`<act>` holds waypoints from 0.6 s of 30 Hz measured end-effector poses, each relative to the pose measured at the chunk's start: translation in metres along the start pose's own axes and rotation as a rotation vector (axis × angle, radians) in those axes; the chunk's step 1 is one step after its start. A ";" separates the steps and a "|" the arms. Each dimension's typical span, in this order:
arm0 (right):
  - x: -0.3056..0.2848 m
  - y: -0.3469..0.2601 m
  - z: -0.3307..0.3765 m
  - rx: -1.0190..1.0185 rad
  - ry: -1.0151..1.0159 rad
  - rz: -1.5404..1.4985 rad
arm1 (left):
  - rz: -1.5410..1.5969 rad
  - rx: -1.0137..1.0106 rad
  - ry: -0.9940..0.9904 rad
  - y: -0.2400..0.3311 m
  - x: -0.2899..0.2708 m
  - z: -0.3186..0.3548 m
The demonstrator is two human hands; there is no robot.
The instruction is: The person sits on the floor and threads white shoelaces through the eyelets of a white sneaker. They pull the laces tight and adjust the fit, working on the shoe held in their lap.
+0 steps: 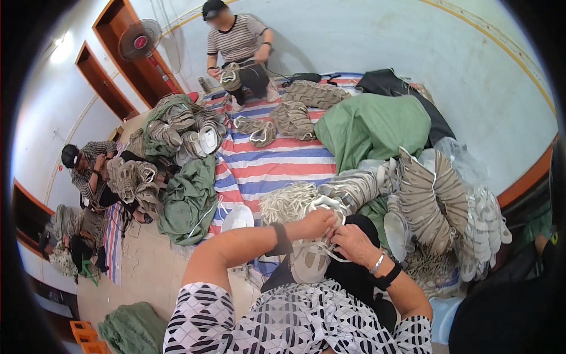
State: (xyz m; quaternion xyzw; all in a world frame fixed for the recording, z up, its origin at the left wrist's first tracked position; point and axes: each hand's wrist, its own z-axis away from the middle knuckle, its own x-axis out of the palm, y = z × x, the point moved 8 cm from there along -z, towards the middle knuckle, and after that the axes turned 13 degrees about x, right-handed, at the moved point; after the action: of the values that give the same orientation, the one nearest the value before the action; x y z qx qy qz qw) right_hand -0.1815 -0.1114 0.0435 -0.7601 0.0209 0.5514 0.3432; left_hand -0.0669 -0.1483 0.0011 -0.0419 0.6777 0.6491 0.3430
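Observation:
A beige and white shoe upper [309, 264] rests on my lap, its toe pointing toward me. My left hand [317, 223] is closed at the upper's opening, its fingertips on the pale lace. From the right, my right hand [356, 244] pinches the same white shoelace [331, 252], close beside the left. The fingers partly cover the eyelets, so I cannot tell which hole the lace passes through. Just beyond my hands lies a heap of loose cream laces [287, 201].
Stacked shoe uppers [425, 197] stand at my right, near a large green sack [377, 127]. A striped tarp [277, 168] covers the floor ahead. Another green sack [187, 203] lies left. Two people, one against the wall [236, 41] and one at left [91, 168], handle shoe uppers.

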 end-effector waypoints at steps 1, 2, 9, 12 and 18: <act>0.000 0.000 0.000 -0.005 0.001 0.014 | 0.014 -0.038 -0.068 0.013 0.005 0.001; -0.005 -0.004 0.002 -0.015 0.012 0.035 | 0.033 -0.087 -0.123 0.023 0.007 0.006; 0.001 -0.015 0.016 -0.019 0.270 0.087 | -0.594 0.136 -0.287 -0.001 0.048 -0.005; 0.001 -0.011 0.018 -0.012 0.248 0.148 | -0.655 0.250 -0.228 0.029 0.052 0.000; 0.001 -0.015 0.014 -0.001 0.207 0.102 | -0.644 0.374 -0.212 0.032 0.055 0.014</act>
State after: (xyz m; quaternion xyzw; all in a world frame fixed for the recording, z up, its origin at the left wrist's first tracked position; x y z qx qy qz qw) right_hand -0.1865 -0.0917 0.0477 -0.8111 0.0944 0.4867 0.3103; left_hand -0.1192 -0.1096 0.0012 -0.1219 0.6972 0.3742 0.5992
